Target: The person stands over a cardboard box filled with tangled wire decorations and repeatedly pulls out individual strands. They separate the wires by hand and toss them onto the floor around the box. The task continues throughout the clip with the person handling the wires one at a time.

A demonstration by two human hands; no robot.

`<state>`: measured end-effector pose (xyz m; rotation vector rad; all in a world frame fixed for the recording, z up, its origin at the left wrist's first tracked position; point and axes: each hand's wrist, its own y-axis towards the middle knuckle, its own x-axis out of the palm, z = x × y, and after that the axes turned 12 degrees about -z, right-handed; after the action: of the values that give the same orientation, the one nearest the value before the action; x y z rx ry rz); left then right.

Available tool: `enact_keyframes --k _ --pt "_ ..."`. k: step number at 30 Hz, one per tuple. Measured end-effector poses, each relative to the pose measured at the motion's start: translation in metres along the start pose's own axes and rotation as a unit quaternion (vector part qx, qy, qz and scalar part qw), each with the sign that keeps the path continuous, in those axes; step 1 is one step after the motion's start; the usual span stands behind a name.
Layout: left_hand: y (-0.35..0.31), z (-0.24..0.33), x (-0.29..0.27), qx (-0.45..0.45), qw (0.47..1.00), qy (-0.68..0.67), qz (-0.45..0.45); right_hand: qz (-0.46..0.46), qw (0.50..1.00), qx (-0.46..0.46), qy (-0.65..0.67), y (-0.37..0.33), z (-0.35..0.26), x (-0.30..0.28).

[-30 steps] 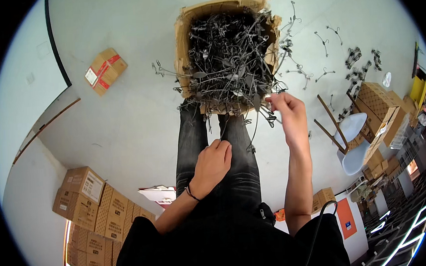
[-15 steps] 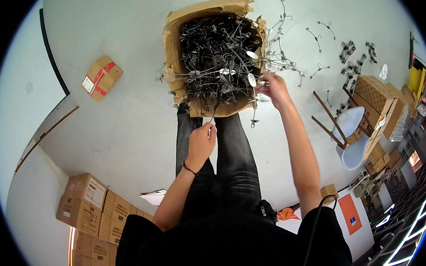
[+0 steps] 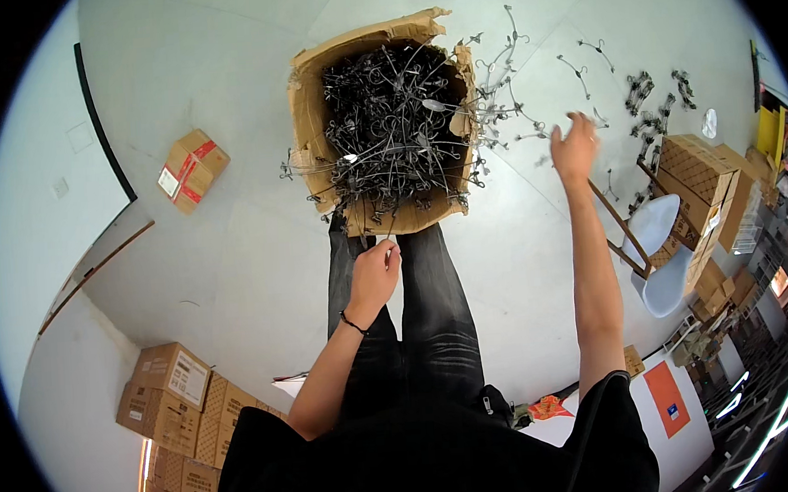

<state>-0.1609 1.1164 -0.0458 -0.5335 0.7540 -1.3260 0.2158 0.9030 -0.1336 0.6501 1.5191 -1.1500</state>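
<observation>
My right hand is spread wide over the floor, near loose hangers, and I see nothing in that grip. My left hand is drawn narrow below the cardboard box (whether it pinches a thin wire, I can't tell). The tangled hangers fill the box. I judge this to be the separating step; the next move calls for a free hook, teased out gently.

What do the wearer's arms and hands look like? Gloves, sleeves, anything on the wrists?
No gloves on the left hand or right hand. Short black sleeves. Thin dark bracelet on the left wrist; nothing on the right.
</observation>
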Motion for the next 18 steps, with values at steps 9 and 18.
enact_keyframes --k 9,18 --pt "0.001 -0.006 0.014 0.037 0.999 0.008 0.025 -0.226 0.959 -0.155 0.073 -0.017 -0.140 0.017" --pt "-0.004 -0.017 0.000 0.003 1.000 -0.010 0.027 -0.190 0.935 0.086 0.286 -0.075 -0.106 -0.007"
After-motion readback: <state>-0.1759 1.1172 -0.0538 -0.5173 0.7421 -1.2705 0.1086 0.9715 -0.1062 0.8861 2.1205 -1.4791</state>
